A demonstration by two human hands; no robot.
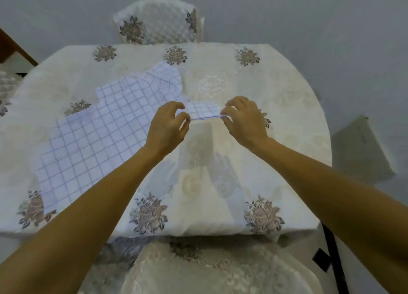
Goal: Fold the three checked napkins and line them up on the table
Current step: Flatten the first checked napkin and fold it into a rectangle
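Napkin (204,112) edge pinched between left hand (167,125), right hand (245,121); lifted.

- White, blue-checked cloth napkin (92,137): thin, matt, softly creased weave is seen.
- Cream embroidered tablecloth (276,90): a faint sheen is shown, with raised floral stitching.
- Quilted white chair cover (161,22): padded, matt fabric is seen.

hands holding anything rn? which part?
Yes: a checked napkin, pinched along its near edge, left hand at one end and right hand at the other. The rest trails onto the table.
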